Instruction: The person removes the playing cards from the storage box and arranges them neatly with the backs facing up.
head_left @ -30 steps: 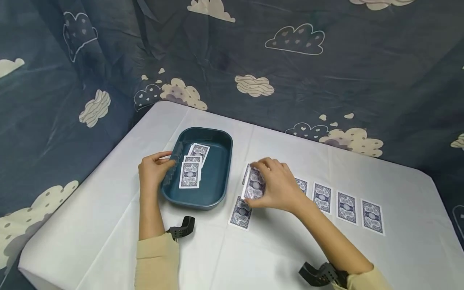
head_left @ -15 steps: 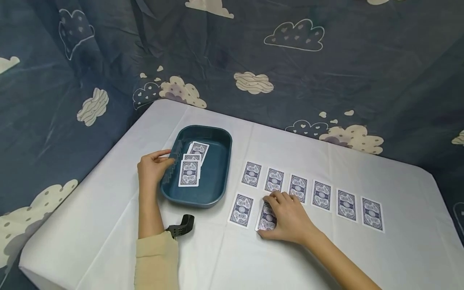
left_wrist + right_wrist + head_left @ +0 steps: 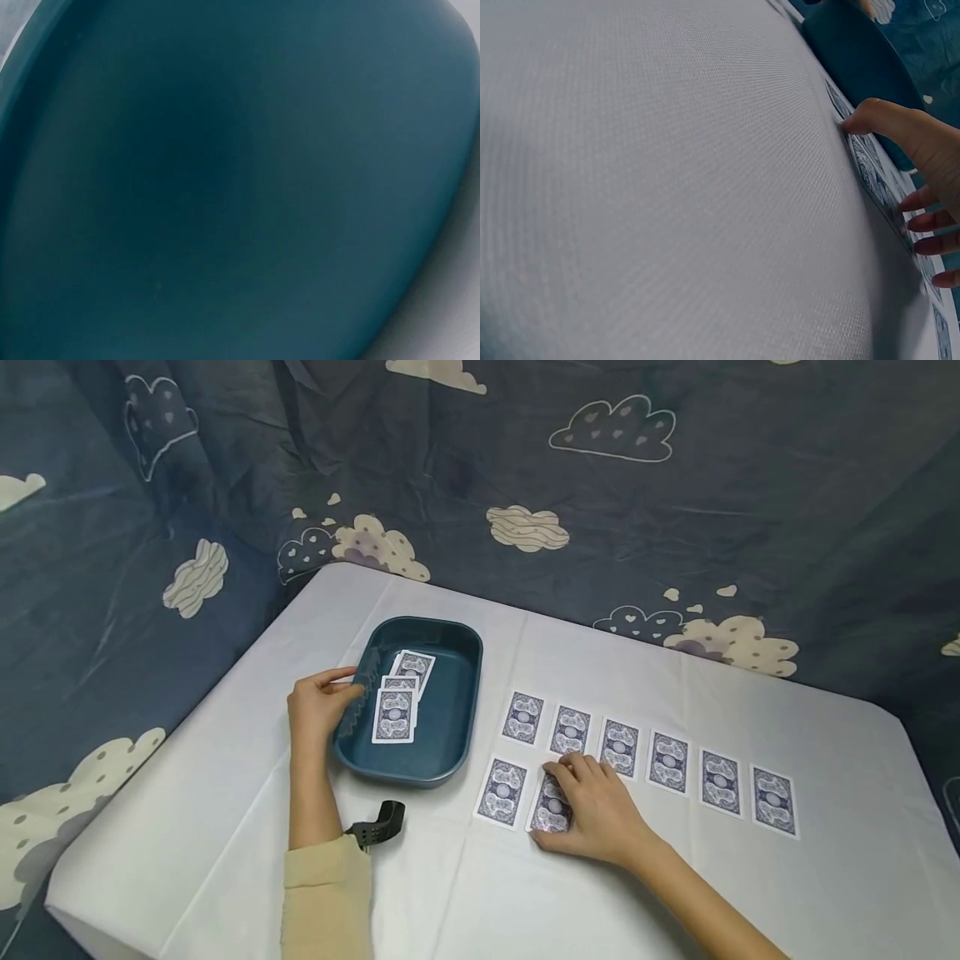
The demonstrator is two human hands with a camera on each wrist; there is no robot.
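Observation:
In the head view my left hand holds the left rim of a dark teal tray, thumb and fingers at its edge. Several patterned-back playing cards lie overlapping inside. My right hand holds another playing card by its near and far edges, low at the white tabletop. Left of it lies a face-down card. The right wrist view shows the thumb at one end of the card and the fingers at the other. Only the tray's side fills the left wrist view.
Beyond my right hand a row of several face-down cards runs rightward, from a card near the tray to a card at the right. A white cloth covers the table. Dark cloud-printed fabric hangs behind.
My right hand has carried its card down from above the leftmost cards to the tabletop, right of the front-row card. Over the last half second it has barely moved. My left hand stays at the tray.

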